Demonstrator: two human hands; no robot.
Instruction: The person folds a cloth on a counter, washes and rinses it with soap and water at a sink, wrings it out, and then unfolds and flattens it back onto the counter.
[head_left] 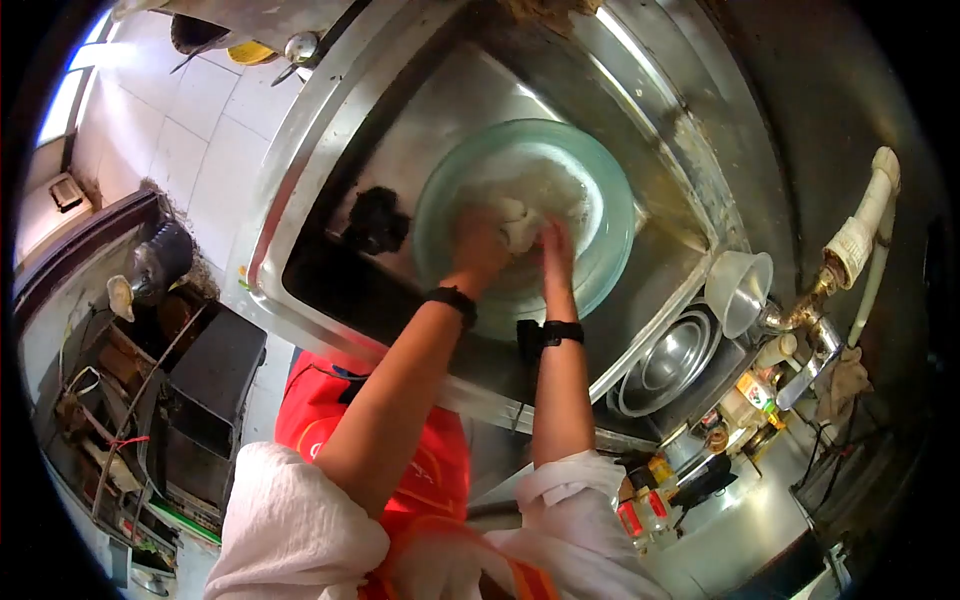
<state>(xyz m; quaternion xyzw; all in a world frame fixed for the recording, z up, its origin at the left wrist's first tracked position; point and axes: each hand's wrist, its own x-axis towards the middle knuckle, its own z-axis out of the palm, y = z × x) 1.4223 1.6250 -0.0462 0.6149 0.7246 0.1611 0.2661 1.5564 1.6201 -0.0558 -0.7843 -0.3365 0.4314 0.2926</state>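
Left hand and right hand sit close together about a whitish item — how firmly they grip, I cannot tell — inside the green basin. Gentle, low handling, short of its far rim, should limit splashing.

The left forearm is slanted inward and the right forearm is held nearly straight ahead. The left hand and right hand are held low and close together, their exact pose being obscured by blur.
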